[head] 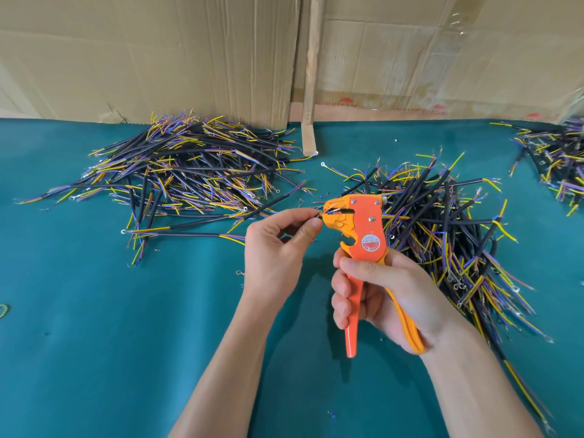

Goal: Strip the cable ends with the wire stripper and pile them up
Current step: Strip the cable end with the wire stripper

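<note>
The left hand (278, 248) pinches a cable (317, 216), its end in the wire stripper (363, 235). The right hand (379, 295) fingers wrap the handles. Best squeeze steadily, holding the cable straight.

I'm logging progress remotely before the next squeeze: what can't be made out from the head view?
- Cable end inside the wire stripper: head hides whether insulation is cut.
- Cable's body: covered by the left hand.
- Far-right pile: cut off by the frame edge.
- Label on the stripper: too small to read.
- Handle middle: wrapped by the right hand.

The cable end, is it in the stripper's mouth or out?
In: the cable end, pinched by the left hand, reaches into the wire stripper head.
</note>
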Available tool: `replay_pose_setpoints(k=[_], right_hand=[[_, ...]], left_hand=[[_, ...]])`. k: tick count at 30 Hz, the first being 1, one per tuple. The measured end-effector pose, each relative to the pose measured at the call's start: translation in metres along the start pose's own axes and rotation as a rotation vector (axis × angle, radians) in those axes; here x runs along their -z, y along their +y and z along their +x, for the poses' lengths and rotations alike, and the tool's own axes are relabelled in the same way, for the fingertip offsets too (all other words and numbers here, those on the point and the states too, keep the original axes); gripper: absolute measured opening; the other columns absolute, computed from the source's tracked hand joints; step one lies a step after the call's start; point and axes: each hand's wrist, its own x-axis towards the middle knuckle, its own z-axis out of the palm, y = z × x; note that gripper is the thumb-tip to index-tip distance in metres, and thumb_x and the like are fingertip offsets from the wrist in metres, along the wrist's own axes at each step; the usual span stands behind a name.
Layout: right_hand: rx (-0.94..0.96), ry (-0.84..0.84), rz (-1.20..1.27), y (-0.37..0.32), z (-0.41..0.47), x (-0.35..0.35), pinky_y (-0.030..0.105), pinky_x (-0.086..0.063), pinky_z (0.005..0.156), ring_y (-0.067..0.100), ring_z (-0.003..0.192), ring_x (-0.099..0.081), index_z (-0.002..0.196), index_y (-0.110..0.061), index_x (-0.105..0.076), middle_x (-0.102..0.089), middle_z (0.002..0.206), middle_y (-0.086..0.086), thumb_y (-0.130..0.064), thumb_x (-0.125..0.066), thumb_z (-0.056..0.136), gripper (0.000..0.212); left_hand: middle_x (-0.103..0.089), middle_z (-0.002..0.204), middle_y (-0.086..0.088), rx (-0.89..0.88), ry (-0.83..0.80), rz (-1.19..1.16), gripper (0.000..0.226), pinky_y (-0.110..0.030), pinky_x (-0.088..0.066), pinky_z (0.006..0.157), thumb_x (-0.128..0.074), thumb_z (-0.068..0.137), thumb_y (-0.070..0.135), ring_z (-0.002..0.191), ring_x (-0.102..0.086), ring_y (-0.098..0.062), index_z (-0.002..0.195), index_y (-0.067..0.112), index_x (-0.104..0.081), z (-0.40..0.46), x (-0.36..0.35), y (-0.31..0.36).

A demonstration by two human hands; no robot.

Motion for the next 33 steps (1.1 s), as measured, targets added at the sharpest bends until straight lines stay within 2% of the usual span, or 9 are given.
replay_pose_setpoints(k=[12,14,18,20,22,25,26,30,33], right_hand=[[0.003,0.025,-0.027,-0.003,-0.003,0.000,0.040,-0.052,0.052,0.030,0.053,-0.055,0.092,-0.007,-0.067,-0.056,0.069,0.015,-0.016,-0.075,0.084,0.014],[0.003,0.029,-0.028,-0.003,-0.003,0.001,0.040,-0.052,0.052,0.030,0.053,-0.055,0.092,-0.006,-0.066,-0.055,0.069,0.016,-0.016,-0.073,0.084,0.014],[-0.002,0.034,-0.029,-0.002,-0.002,0.001,0.040,-0.052,0.053,0.031,0.054,-0.054,0.093,-0.005,-0.065,-0.054,0.069,0.016,-0.015,-0.073,0.083,0.016],[-0.008,0.036,-0.029,-0.002,-0.001,0.000,0.041,-0.053,0.053,0.031,0.054,-0.054,0.092,-0.005,-0.066,-0.054,0.069,0.016,-0.014,-0.072,0.084,0.014],[-0.012,0.038,-0.029,-0.001,-0.001,0.000,0.041,-0.053,0.053,0.031,0.054,-0.054,0.091,-0.005,-0.066,-0.054,0.069,0.017,-0.014,-0.072,0.084,0.013],[-0.013,0.038,-0.031,-0.001,0.000,0.000,0.041,-0.053,0.054,0.031,0.055,-0.055,0.091,-0.005,-0.066,-0.054,0.070,0.017,-0.014,-0.072,0.085,0.012],[-0.011,0.039,-0.029,-0.002,-0.001,0.000,0.041,-0.053,0.054,0.031,0.055,-0.055,0.091,-0.006,-0.067,-0.055,0.070,0.017,-0.014,-0.072,0.085,0.011],[-0.014,0.022,-0.022,-0.003,-0.003,0.003,0.042,-0.054,0.056,0.032,0.057,-0.056,0.091,-0.007,-0.069,-0.057,0.071,0.017,-0.014,-0.073,0.084,0.010],[-0.036,-0.023,-0.021,-0.003,-0.003,0.005,0.043,-0.055,0.058,0.033,0.059,-0.057,0.094,-0.006,-0.068,-0.057,0.073,0.017,-0.015,-0.078,0.082,0.018]], left_hand=[[-0.071,0.076,-0.007,-0.014,0.005,0.007,0.021,-0.019,-0.051,0.068,-0.074,0.089,0.004,0.067,-0.060,-0.008,0.090,0.025,-0.078,0.000,-0.001,0.000],[-0.070,0.076,-0.009,-0.017,0.005,0.011,0.021,-0.023,-0.053,0.068,-0.073,0.090,0.004,0.067,-0.059,-0.011,0.089,0.024,-0.078,0.000,-0.002,0.001],[-0.063,0.073,-0.014,-0.039,0.018,0.037,0.020,-0.038,-0.049,0.069,-0.069,0.090,0.005,0.073,-0.059,-0.035,0.090,0.022,-0.077,-0.003,-0.004,0.005],[-0.058,0.071,-0.014,-0.063,0.016,0.057,0.018,-0.040,-0.047,0.068,-0.066,0.091,0.007,0.074,-0.058,-0.039,0.091,0.022,-0.076,-0.004,-0.006,0.006],[-0.058,0.068,-0.009,-0.080,0.007,0.051,0.010,-0.039,-0.048,0.068,-0.068,0.093,0.012,0.070,-0.058,-0.034,0.089,0.019,-0.074,-0.004,-0.006,0.007],[-0.057,0.061,0.013,-0.094,0.009,0.055,0.009,-0.019,-0.043,0.061,-0.072,0.093,0.015,0.059,-0.050,-0.005,0.084,0.012,-0.072,-0.002,-0.004,0.006],[-0.057,0.062,0.016,-0.089,0.010,0.053,0.011,-0.015,-0.041,0.061,-0.072,0.094,0.015,0.059,-0.049,-0.001,0.083,0.011,-0.072,-0.001,-0.005,0.005],[-0.056,0.062,0.009,-0.002,0.059,0.001,0.018,-0.013,-0.038,0.058,-0.069,0.093,0.015,0.060,-0.045,-0.007,0.076,0.012,-0.066,-0.002,-0.008,0.006],[-0.050,0.059,0.005,0.060,0.118,-0.057,0.022,-0.013,-0.033,0.053,-0.067,0.087,0.019,0.056,-0.039,-0.006,0.071,0.005,-0.059,0.000,-0.010,0.007]])
